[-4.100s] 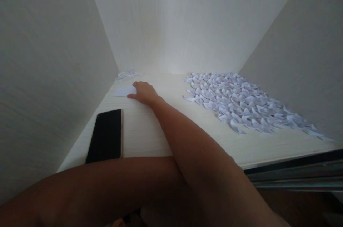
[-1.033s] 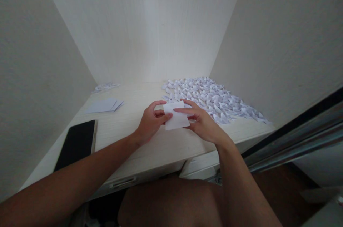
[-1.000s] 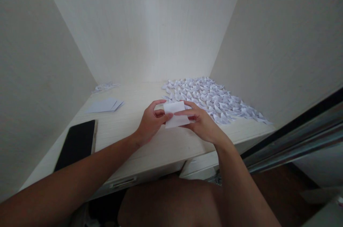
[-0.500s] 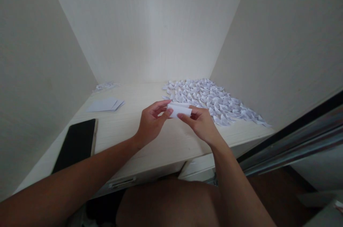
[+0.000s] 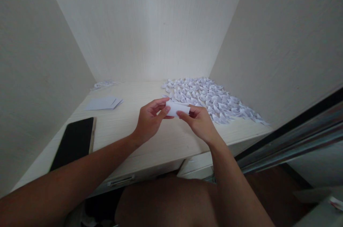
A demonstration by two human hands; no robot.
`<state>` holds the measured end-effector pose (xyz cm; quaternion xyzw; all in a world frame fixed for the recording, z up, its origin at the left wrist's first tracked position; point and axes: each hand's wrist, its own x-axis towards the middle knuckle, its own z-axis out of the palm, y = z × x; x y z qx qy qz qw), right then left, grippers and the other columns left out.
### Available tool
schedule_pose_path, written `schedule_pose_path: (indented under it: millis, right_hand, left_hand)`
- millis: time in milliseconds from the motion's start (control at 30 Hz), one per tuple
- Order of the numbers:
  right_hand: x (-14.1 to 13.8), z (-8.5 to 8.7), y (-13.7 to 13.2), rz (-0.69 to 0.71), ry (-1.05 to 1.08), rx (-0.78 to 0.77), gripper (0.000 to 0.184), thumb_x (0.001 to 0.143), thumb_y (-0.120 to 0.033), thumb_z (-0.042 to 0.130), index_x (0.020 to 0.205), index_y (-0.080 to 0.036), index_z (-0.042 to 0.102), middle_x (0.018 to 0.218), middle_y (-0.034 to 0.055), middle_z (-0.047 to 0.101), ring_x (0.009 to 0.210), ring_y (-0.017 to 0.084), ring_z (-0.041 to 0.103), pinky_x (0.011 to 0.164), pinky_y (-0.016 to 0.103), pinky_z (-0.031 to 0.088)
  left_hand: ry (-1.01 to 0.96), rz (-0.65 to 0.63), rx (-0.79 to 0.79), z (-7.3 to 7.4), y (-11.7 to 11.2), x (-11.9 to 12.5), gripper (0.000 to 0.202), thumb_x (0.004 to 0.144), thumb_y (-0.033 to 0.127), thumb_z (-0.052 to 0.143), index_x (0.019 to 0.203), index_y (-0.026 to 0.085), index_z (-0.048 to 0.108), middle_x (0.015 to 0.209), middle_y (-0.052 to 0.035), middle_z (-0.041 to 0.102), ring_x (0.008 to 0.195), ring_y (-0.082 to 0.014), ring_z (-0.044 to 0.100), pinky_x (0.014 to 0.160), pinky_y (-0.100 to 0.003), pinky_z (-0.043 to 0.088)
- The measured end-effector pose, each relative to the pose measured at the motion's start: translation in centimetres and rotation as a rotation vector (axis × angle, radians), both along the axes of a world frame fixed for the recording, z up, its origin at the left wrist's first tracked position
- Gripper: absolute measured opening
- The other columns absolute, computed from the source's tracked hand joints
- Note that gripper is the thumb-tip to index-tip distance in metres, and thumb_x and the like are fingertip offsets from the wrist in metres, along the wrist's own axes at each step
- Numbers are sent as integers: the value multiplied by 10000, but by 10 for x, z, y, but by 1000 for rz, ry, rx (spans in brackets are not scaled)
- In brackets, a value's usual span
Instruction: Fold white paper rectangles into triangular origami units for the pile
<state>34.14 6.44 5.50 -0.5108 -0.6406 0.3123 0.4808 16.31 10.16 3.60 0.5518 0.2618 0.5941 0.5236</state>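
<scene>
Black flat rectangular phone with a pale edge (image 5: 73, 141) lies on the left of the white wood-grain desk (image 5: 120, 127), screen dark, near end hidden. Loose heap of thin white strips (image 5: 105, 84) at the far left corner, close to the pale streaked back panel (image 5: 150, 30). Grey-white side walls left (image 5: 37, 59) and right (image 5: 276, 41) box it in. Under the front edge: white drawer front (image 5: 152, 172) with a slim metal-look handle (image 5: 121, 181). Right of the desk, dark-edged grey metallic-looking rails (image 5: 300, 139) run at a slant. Reddish-brown floor (image 5: 276, 186) below them; small white-and-red item (image 5: 336, 202) at lower right, too blurred to identify
</scene>
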Motion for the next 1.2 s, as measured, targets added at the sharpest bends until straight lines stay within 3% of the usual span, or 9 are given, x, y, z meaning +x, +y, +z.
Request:
schedule_pose_path:
  millis: [400,533,633,733,867,1200]
  right_hand:
    - [-3,2,-3,-22,-43,-13,254,821,-440,725,784,-190,741,688,12,671,617,151,534,557,277,401]
    - [-5,2,-1,2,159,-5,273,754,-412,801,791,-226,605,712,-7,680,631,152,603,564,272,452]
    - [-6,3,0,-6,309,24,402,712,-371,845,944,-265,535,716,-50,670,589,130,610,530,246,464]
    - [-5,4,0,-18,281,24,427,730,-396,837,1044,-264,578,702,-53,660,549,118,595,481,234,461]
    - [-4,3,0,-26,251,30,371,727,-461,839,972,-239,672,724,-25,677,573,124,608,477,248,512]
    - [-6,3,1,-37,337,30,266,704,-366,848,908,-237,737,710,-3,716,588,143,623,469,262,507]
  left_hand:
    - [3,21,-30,-3,2,0,406,747,369,862,1054,128,750,925,-61,741,841,-211,749,668,-365,709]
    - [6,23,-39,-3,3,-1,409,741,387,865,1042,132,760,939,-71,756,837,-221,755,677,-379,712]
    - [9,22,-50,-2,4,-1,423,726,407,874,1022,128,758,945,-79,767,831,-230,761,665,-377,712]
    - [30,22,-56,0,4,-2,439,714,416,880,1015,122,753,965,-86,774,838,-235,765,652,-365,709]
    - [28,8,-69,2,3,-3,431,704,402,890,996,116,753,956,-90,782,833,-231,768,638,-335,702]
    - [26,-1,-75,2,2,-4,378,718,352,887,982,112,763,890,-81,790,788,-217,766,627,-324,697]
